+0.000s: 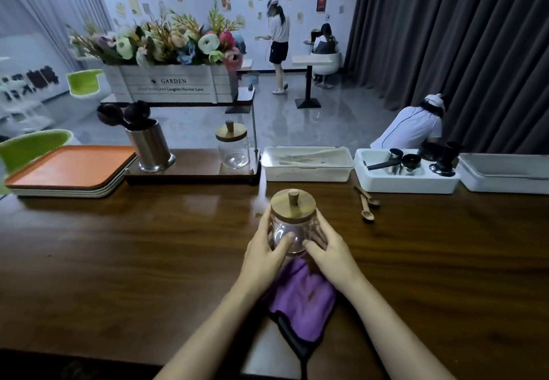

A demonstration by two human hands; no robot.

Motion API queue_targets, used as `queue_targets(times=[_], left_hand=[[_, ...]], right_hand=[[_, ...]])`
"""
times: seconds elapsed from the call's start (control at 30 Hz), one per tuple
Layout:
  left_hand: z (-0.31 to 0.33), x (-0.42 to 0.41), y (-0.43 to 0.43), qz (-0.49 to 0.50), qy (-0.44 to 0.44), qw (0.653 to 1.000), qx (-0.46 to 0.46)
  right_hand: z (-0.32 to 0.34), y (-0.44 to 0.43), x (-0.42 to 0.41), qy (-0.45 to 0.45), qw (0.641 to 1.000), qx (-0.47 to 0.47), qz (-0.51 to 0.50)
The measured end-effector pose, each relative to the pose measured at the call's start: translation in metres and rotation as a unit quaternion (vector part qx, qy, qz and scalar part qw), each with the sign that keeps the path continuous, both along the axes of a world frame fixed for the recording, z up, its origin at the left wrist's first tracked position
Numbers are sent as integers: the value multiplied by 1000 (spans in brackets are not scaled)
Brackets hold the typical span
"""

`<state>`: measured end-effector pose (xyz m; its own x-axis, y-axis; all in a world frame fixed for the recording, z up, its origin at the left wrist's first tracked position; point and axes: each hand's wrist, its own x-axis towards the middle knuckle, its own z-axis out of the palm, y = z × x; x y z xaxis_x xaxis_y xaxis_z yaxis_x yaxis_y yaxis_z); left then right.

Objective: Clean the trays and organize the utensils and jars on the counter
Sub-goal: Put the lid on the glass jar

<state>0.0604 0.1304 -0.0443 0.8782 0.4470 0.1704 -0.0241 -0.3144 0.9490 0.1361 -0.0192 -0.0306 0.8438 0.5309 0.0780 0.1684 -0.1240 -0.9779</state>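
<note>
Near the middle of the dark brown wooden surface (118, 246): one clear glass jar with a round wooden knobbed lid (293, 225), upright, lid on. The left hand (264, 249) and right hand (329, 251) clasp it from either side, fingers curled round the glass and thumbs on the near face. Whether its base touches the surface cannot be told.

Just nearer than the jar, under the wrists: one purple cloth with dark edging (300, 299), crumpled, lying on the surface.

Right of the jar, apart from it: small wooden spoons (367, 215), lying loose.

Along the far edge, left to right:
- stack of rectangular trays, orange on top (71, 168);
- low dark wooden rack (190, 176), carrying a brushed steel cylindrical holder (150, 146) with dark round-headed utensils standing in it, and a second lidded glass jar (233, 147), upright, apart from the holder;
- white rectangular bin of pale wooden sticks (307, 162);
- white bin of metal cups (407, 171), just behind the spoons;
- third white bin (505, 171) at the right edge, contents not visible.

Upper shelf of the rack: white slatted planter box lettered GARDEN (166, 85), filled with flowers.
</note>
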Motion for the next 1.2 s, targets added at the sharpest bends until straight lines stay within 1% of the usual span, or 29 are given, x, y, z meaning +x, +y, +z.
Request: queue_targets(times=[0.17,0.27,0.37,0.47,0.53,0.73,0.8,1.07,1.2], left_hand=[[-10,12,5,6,0,1000,-2],[-14,20,9,27,-16,999,-1],[-12,31,13,22,-15,1000,-17],[-8,42,17,6,-11,1000,-1],[-5,46,18,-6,-14,1000,19],[-4,50,21,-18,-1,999,32],[-3,51,19,-10,3,999,32],[-3,54,12,19,12,1000,17],[-2,54,9,26,12,999,28]], right_hand=[[-10,0,12,3,1000,-2,-5],[-3,-3,16,-2,999,-7,-32],[13,-1,27,-63,993,-21,-97],[30,13,38,-102,991,-27,-78],[39,26,41,-113,991,-52,-57],[35,44,50,-93,991,-59,-76],[33,45,53,-91,992,-40,-73],[26,48,60,-210,973,-15,-95],[25,46,62,-238,967,-15,-86]])
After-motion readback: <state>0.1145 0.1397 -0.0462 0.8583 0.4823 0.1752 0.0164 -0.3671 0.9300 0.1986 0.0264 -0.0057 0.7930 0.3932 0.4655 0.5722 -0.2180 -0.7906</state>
